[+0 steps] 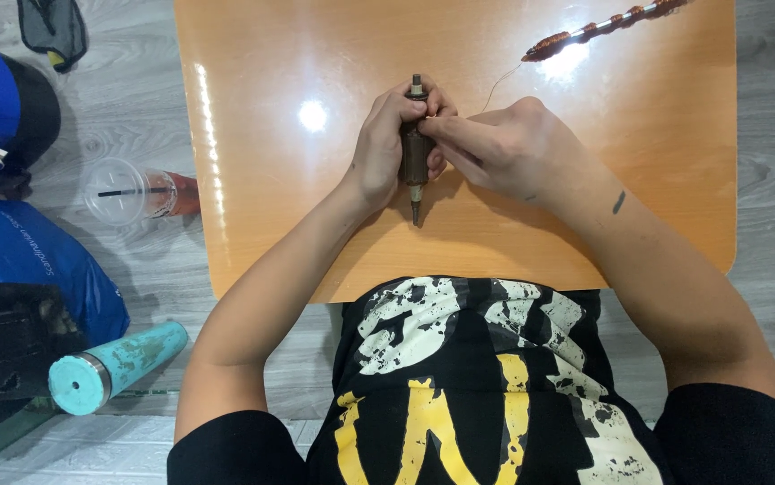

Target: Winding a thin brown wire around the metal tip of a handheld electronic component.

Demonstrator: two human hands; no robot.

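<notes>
Hands: two, both mine, meeting over the middle of the orange table (pixel 270 233).
Left hand (pixel 387 148): curled tight around the motor armature (pixel 416 166), fingers wrapped over its upper half, thumb side toward me.
Right hand (pixel 504 148): fingers pinched narrow against the right side of the armature; I seem to be nipping the thin copper wire (pixel 495 87), though the exact pinch is hidden by my own fingers.
Armatures in hand: one, a dark brown cylinder with a steel shaft at each end.
Where it is: at the centre of the table, between my two hands, held just over or on the tabletop; I cannot tell which.
Long axis: runs away from me and back toward me, nearly straight up and down in the view.
Pointing: the thinner shaft tip points toward my chest, the blunt capped end points to the far edge of the table.
Wires: one fine strand, rising from my right fingers toward the far right.
Wound rods: one, a long metal rod with copper coils (pixel 603 25), lying slantwise at the far right corner, well apart from my hands.
Cups: one clear plastic cup (pixel 122 191) with a straw, on the floor left of the table.
Bottles: one turquoise flask (pixel 113 366) lying on the floor near my left elbow.
Blue bags: one blue bag (pixel 37 260) on the floor at the left.
</notes>
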